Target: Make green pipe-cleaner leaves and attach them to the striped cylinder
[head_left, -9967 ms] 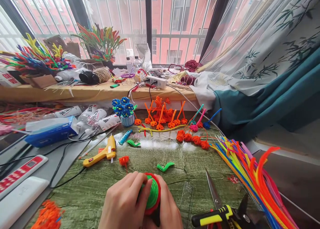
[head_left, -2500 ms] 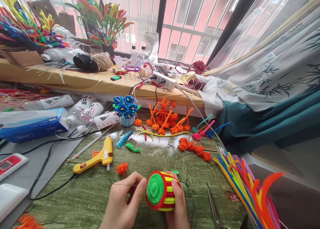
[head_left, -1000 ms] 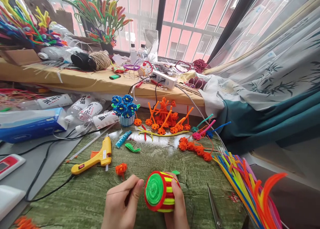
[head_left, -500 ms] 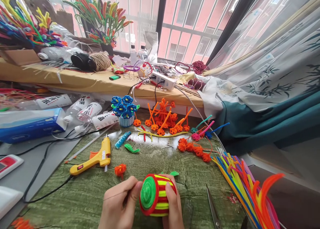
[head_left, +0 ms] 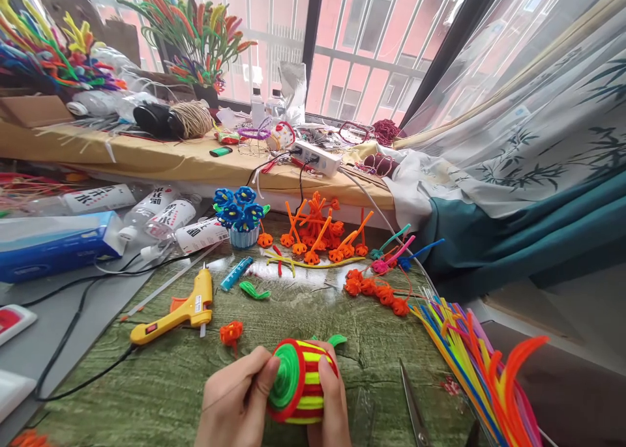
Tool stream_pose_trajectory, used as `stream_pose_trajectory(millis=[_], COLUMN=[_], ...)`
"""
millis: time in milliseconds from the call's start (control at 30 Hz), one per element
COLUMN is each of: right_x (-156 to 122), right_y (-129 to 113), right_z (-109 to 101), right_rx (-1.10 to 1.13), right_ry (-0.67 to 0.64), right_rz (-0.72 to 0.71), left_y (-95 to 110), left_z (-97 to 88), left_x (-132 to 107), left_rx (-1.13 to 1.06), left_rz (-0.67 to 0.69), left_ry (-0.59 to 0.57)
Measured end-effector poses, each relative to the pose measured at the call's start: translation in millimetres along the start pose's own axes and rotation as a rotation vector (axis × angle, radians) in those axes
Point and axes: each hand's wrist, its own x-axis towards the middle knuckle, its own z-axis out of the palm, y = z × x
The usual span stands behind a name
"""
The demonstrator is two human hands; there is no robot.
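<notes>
Low in the middle of the view, both my hands hold a small drum-shaped piece of pipe cleaners (head_left: 299,382). It has a green coiled face with a red rim and red and yellow stripes round its side. My right hand (head_left: 328,401) wraps round the striped side. My left hand (head_left: 238,401) is closed, its thumb pressed against the green face's rim. A green pipe-cleaner leaf (head_left: 336,339) lies just behind the drum, and a small orange pipe-cleaner flower (head_left: 231,333) lies to its left.
A yellow glue gun (head_left: 176,310) with a black cord lies to the left on the green mat (head_left: 161,382). Scissors (head_left: 411,404) and a bundle of coloured pipe cleaners (head_left: 484,369) lie to the right. Orange flowers (head_left: 317,232), a blue flower pot (head_left: 242,216) and bottles stand further back.
The drum has turned so its green face points more to the left and its striped side shows more. Both hands have shifted slightly left with it.
</notes>
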Motion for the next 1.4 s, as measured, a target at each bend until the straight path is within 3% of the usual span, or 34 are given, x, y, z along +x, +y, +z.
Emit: stream_pose_trajectory(millis=[500,967,1233,1400], right_x=[0.6,2.7,2.0,3.3], right_y=[-1.1,-2.1,-4.6,-2.2], right_z=[-1.0,-1.0,-2.2,-4.1], right_rx=[-0.003,0.003,0.023,0.005], right_ry=[0.011,0.002,0.037,0.075], right_rz=[0.014,0.013,0.056,0.028], left_y=[-2.8,2.9,5.5,7.2], left_z=[0.2,6.5,9.0,13.1], left_x=[0.0,-2.1,-2.9,-4.6], left_rx=[-0.002,-0.097,-0.133,-0.149], left_rz=[0.033,-0.054,-0.082,-0.12], left_ry=[-0.023,0.038,0.029,0.085])
